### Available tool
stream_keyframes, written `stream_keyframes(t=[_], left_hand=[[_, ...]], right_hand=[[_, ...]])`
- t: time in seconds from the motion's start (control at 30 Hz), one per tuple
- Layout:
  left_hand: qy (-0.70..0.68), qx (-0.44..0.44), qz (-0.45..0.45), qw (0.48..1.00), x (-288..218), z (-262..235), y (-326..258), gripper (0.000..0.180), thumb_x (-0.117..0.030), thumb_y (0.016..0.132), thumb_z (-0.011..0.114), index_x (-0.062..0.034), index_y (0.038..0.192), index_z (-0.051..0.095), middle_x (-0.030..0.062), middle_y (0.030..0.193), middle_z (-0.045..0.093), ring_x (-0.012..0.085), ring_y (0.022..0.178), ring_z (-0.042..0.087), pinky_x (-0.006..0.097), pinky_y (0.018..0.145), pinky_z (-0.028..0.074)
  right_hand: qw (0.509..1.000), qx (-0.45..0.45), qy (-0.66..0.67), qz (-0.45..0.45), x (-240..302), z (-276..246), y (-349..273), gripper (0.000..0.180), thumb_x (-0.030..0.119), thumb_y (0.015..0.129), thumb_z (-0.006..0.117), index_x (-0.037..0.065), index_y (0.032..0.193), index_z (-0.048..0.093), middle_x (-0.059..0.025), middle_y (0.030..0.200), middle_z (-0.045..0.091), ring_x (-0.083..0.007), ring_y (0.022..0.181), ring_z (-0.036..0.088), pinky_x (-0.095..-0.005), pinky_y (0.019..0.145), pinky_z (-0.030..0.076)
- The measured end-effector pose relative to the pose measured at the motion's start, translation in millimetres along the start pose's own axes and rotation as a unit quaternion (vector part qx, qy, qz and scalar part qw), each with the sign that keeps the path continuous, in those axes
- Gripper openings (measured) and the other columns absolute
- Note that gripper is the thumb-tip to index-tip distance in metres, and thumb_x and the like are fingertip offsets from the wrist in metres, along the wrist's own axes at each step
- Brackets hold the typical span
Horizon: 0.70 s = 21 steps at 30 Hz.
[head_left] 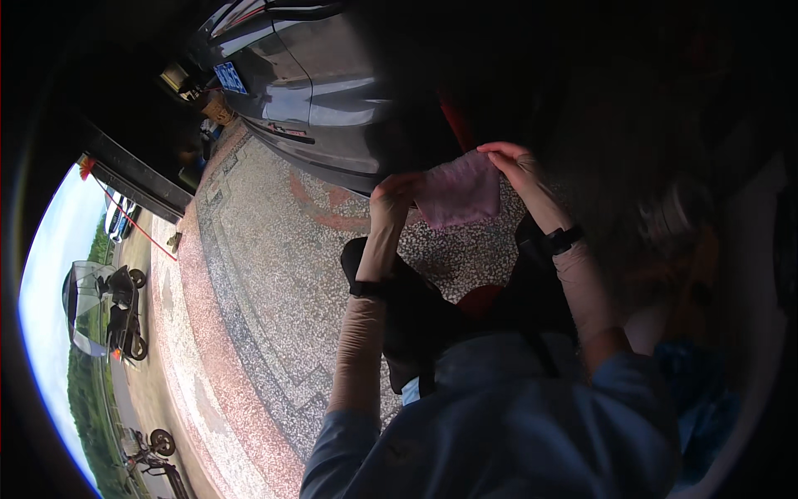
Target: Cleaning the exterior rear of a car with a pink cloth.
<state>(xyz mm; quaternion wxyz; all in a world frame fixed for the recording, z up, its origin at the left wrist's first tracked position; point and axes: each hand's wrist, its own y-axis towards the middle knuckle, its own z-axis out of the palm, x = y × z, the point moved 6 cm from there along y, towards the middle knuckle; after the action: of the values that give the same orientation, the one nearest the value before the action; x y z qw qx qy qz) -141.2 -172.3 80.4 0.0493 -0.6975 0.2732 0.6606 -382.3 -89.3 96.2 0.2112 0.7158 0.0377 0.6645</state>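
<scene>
A pink cloth hangs spread between my two hands, held up in front of me. My left hand pinches its left upper corner. My right hand grips the right upper corner, a little higher. A dark band sits on my left wrist and a black watch on my right wrist. Both forearms wear light sleeves under a blue shirt. Below the cloth I see my dark trousers and shoe over the speckled floor.
A dark grey car stands just beyond the cloth. The speckled stone floor has a reddish border. Motor scooters stand parked outside at the left. A dim pale shape sits in shadow at the right.
</scene>
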Motion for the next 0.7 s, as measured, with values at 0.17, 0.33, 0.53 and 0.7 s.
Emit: stream_keyframes(t=[0.17,0.33,0.53,0.7], left_hand=[[0.324,-0.041,0.182,0.928,-82,7,2,0.032,-0.005,0.072,0.063,-0.0083,0.104,0.062,0.0123,0.087,0.061,0.0241,0.079,0.060,0.031,0.071,0.047],[0.329,-0.043,0.274,0.903,-52,-13,14,0.018,-0.006,0.077,0.056,-0.0067,0.093,0.063,0.0155,0.090,0.059,0.0324,0.080,0.058,0.036,0.069,0.048],[0.326,0.042,0.227,0.917,-66,1,13,0.014,-0.013,0.076,0.058,-0.0092,0.088,0.063,0.0121,0.091,0.060,0.0312,0.081,0.060,0.036,0.068,0.049],[0.426,-0.048,0.203,0.880,-111,-20,25,0.015,-0.018,0.075,0.061,-0.0112,0.089,0.062,0.0092,0.092,0.056,0.0287,0.082,0.059,0.036,0.068,0.049]], right_hand=[[0.939,-0.084,-0.276,-0.189,89,12,-15,0.029,0.002,0.081,0.056,0.014,0.107,0.062,-0.0056,0.083,0.061,-0.0168,0.078,0.059,-0.0258,0.072,0.047],[0.910,-0.129,-0.337,-0.206,112,21,-17,0.028,0.002,0.081,0.056,0.014,0.106,0.062,-0.0081,0.081,0.061,-0.0201,0.075,0.060,-0.0277,0.069,0.048],[0.955,-0.100,-0.252,-0.120,88,9,-10,0.020,0.003,0.084,0.054,0.009,0.101,0.062,-0.0074,0.076,0.063,-0.0128,0.057,0.058,-0.0249,0.056,0.047],[0.976,-0.108,-0.145,-0.118,96,23,21,0.020,0.003,0.088,0.050,0.007,0.105,0.060,-0.0057,0.080,0.063,-0.0093,0.059,0.060,-0.0221,0.055,0.049]])
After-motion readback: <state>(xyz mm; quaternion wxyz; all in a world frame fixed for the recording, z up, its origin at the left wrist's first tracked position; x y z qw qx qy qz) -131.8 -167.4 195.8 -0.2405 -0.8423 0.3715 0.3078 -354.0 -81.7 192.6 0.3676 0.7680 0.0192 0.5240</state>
